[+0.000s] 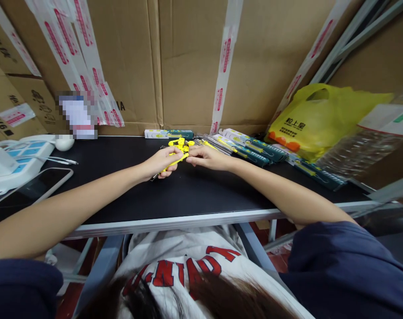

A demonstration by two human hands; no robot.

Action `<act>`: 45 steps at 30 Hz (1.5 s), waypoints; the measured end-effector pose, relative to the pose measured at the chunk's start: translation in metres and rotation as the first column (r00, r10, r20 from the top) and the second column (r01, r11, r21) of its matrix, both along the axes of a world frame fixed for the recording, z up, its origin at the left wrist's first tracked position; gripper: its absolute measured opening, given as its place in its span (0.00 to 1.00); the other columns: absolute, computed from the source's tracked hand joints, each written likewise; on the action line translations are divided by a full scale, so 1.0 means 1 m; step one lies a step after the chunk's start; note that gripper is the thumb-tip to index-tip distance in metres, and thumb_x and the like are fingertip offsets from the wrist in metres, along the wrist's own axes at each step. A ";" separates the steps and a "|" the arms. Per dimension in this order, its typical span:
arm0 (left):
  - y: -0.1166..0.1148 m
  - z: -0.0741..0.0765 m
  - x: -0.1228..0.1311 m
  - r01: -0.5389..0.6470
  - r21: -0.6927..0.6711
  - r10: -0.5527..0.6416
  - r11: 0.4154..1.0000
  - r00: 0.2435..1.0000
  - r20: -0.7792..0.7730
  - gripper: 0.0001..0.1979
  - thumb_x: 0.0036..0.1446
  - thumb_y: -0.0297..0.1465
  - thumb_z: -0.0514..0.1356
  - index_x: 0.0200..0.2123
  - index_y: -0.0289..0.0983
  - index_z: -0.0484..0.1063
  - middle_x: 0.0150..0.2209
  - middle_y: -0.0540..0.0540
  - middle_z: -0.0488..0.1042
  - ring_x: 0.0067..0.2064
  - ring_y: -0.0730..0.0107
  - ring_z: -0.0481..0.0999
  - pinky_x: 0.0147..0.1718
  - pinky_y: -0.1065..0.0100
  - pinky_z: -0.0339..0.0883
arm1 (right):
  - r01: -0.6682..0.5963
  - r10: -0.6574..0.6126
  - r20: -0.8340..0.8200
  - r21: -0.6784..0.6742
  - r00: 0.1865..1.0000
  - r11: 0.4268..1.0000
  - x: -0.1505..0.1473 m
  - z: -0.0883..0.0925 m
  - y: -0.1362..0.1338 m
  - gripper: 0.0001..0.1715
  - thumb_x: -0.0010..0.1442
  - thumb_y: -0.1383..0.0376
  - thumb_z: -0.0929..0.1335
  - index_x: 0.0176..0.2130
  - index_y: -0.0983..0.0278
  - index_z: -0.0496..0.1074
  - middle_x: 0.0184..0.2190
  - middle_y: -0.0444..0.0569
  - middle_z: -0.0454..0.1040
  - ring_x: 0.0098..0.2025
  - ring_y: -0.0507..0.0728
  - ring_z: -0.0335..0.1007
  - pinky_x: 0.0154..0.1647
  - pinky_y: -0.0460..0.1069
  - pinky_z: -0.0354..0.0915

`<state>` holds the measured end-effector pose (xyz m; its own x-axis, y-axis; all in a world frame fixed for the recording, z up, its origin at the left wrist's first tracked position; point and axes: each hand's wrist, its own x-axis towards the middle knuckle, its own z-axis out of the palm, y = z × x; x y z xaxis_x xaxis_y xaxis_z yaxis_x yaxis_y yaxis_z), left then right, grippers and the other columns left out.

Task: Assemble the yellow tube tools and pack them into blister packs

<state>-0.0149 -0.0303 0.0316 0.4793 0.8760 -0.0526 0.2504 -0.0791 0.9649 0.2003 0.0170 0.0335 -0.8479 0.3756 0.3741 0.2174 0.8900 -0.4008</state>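
One black table (174, 199), one yellow bag (307, 117), one bottle (350, 150) cut off at the right edge; two hands: left hand (163, 161) pinching one slim, metal-ended yellow rod (182, 159) above the table, right hand (209, 158) bunched beside it, grip unclear; yellow pieces (180, 142) behind overlap past counting

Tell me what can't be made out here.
All in the head view:
Part of the yellow piece: hidden by the left hand.
Whether the right hand grips anything: hidden by its own curled fingers.
Details on the pale panel: blurred by pixelation.
Left end of the phone: cut off by the left edge.
Right side of the clear bottle: cut off by the right edge.
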 end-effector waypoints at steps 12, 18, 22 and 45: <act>0.003 -0.005 -0.004 0.036 0.267 0.025 0.963 0.976 -0.218 0.11 0.65 0.33 0.55 0.50 0.37 0.66 0.18 0.58 0.66 0.11 0.82 0.61 0.09 0.81 0.52 | 0.071 -0.103 0.150 0.209 0.983 0.975 0.012 0.003 0.010 0.21 0.67 0.57 0.65 0.25 0.65 0.67 0.26 0.47 0.66 0.30 0.53 0.60 0.35 0.48 0.56; 0.004 -0.006 -0.006 0.120 0.290 -0.028 0.950 0.953 -0.303 0.11 0.66 0.34 0.54 0.47 0.36 0.69 0.22 0.51 0.76 0.12 0.80 0.66 0.10 0.79 0.56 | 0.103 -0.135 0.141 0.214 0.981 0.971 0.007 0.003 -0.001 0.12 0.65 0.60 0.66 0.35 0.66 0.71 0.32 0.48 0.70 0.33 0.52 0.63 0.35 0.47 0.56; -0.001 -0.005 -0.005 0.172 0.324 -0.076 0.930 0.954 -0.289 0.09 0.65 0.34 0.54 0.43 0.36 0.68 0.22 0.51 0.77 0.12 0.81 0.67 0.11 0.80 0.56 | 0.087 -0.093 0.082 0.074 0.992 0.993 0.000 -0.001 -0.008 0.17 0.65 0.55 0.66 0.34 0.66 0.67 0.26 0.42 0.66 0.27 0.49 0.57 0.29 0.45 0.52; 0.020 0.012 -0.014 -0.386 -0.020 0.353 0.922 0.821 0.448 0.10 0.55 0.25 0.64 0.39 0.36 0.67 0.34 0.48 0.80 0.26 0.77 0.79 0.24 0.76 0.73 | 0.056 -0.064 0.007 -0.587 0.998 0.808 0.014 0.002 0.010 0.24 0.64 0.50 0.66 0.28 0.67 0.67 0.19 0.41 0.68 0.17 0.43 0.56 0.15 0.39 0.52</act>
